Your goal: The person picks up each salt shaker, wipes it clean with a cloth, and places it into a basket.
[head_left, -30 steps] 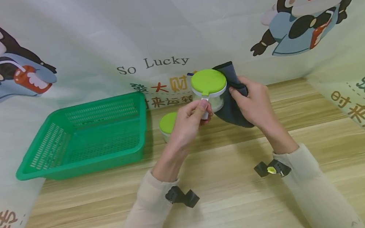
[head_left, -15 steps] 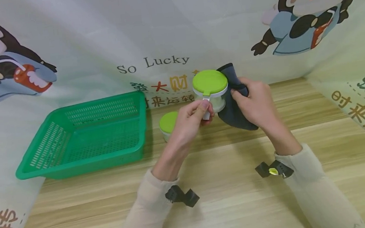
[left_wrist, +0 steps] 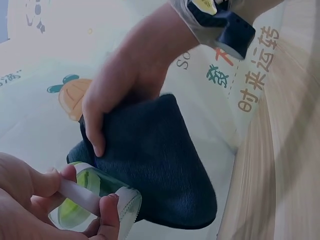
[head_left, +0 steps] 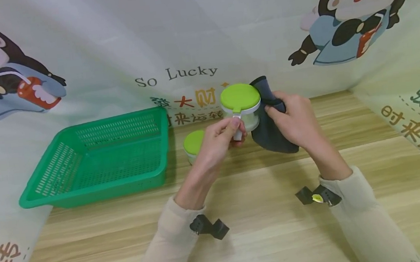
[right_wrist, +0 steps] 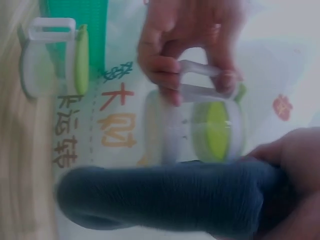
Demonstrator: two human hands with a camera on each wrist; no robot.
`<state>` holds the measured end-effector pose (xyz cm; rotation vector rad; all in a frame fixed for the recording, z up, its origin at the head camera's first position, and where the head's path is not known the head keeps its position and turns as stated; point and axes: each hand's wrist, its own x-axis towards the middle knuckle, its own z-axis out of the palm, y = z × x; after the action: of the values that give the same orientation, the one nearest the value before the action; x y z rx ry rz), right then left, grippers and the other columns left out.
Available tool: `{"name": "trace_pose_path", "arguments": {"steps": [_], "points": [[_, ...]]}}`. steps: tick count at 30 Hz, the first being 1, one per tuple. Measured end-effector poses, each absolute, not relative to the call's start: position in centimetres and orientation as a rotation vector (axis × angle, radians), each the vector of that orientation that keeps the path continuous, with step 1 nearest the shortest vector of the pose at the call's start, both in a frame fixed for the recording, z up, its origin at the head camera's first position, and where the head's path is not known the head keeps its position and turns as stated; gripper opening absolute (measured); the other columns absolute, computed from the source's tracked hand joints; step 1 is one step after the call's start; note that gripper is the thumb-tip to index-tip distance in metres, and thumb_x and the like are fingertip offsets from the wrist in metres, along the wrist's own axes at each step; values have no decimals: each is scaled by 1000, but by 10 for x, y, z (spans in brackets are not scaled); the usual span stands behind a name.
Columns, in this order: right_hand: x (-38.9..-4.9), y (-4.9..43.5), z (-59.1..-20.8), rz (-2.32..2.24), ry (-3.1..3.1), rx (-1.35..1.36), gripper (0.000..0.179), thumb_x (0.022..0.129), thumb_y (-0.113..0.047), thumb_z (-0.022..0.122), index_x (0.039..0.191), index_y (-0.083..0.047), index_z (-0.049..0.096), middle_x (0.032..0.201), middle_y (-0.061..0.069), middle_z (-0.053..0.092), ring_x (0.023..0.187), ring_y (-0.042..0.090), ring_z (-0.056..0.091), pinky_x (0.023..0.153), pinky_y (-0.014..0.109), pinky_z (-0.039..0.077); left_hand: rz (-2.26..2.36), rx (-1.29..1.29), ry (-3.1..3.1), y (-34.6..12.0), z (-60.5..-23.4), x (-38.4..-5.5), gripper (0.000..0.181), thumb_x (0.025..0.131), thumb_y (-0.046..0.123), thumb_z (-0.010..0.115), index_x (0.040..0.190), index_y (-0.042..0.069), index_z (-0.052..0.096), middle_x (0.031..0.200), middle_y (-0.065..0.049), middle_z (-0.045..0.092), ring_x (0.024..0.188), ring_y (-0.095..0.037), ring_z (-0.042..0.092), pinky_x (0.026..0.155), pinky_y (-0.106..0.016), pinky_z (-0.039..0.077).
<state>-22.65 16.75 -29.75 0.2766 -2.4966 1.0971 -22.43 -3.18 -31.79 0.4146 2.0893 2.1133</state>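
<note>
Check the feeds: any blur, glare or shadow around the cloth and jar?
Head: fairly sharp, with soft arm shadows on the pale wooden table; left wrist: upper part of the white printed fabric backdrop washed out, the dark blue fabric cloth dim; right wrist: hazy and blurred, softening the edges of the clear, round, green-lidded jar and the cloth.

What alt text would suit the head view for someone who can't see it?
A person's left hand holds a green-lidded jar by its white handle, while the right hand holds a dark cloth at the jar's side. A second lidded jar and a green basket stand to the left on a wooden table.
</note>
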Motion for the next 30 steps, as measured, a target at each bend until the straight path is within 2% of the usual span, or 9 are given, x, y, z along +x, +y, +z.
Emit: {"name": "trace_pose_path", "arguments": {"steps": [4, 8, 11, 18, 25, 30], "points": [[-224, 170, -297, 1131, -2502, 272, 27, 102, -17, 57, 122, -4, 70, 107, 22, 73, 94, 35, 66, 80, 45, 51, 2098, 427, 2074, -32, -319, -222, 31, 110, 22, 50, 90, 2, 63, 87, -4, 62, 79, -15, 56, 76, -25, 51], [-229, 171, -301, 1237, -2453, 235, 31, 105, -20, 54, 128, -4, 66, 120, 22, 71, 105, 34, 64, 90, 46, 49, 2085, 454, 2047, -32, -318, -220, 30, 110, 22, 49, 91, 3, 62, 89, -3, 61, 81, -15, 56, 76, -24, 51], [-231, 172, -302, 1280, -2447, 242, 30, 105, -19, 53, 126, -3, 66, 118, 21, 69, 103, 31, 62, 88, 41, 48, 2111, 442, 2022, -32, -317, -220, 30, 111, 23, 49, 92, 4, 62, 89, -3, 62, 81, -15, 56, 77, -24, 51], [-219, 171, -289, 1238, -2494, 274, 27, 106, -24, 54, 117, -4, 69, 98, 19, 69, 83, 26, 59, 70, 30, 47, 2189, 361, 1982, -33, -314, -221, 30, 110, 24, 49, 91, 6, 63, 88, -3, 63, 80, -15, 57, 76, -24, 51], [-224, 166, -293, 1321, -2433, 217, 33, 108, -30, 51, 116, -1, 66, 101, 19, 68, 88, 26, 60, 75, 32, 47, 2199, 395, 1974, -33, -311, -218, 31, 110, 25, 49, 93, 4, 63, 88, -4, 63, 81, -15, 58, 77, -24, 51], [-228, 167, -300, 1434, -2408, 183, 39, 108, -35, 52, 105, 0, 66, 93, 15, 65, 79, 18, 60, 68, 26, 49, 2201, 376, 1981, -33, -311, -218, 31, 110, 25, 49, 94, 3, 63, 89, -3, 63, 80, -15, 58, 76, -24, 50]]}}
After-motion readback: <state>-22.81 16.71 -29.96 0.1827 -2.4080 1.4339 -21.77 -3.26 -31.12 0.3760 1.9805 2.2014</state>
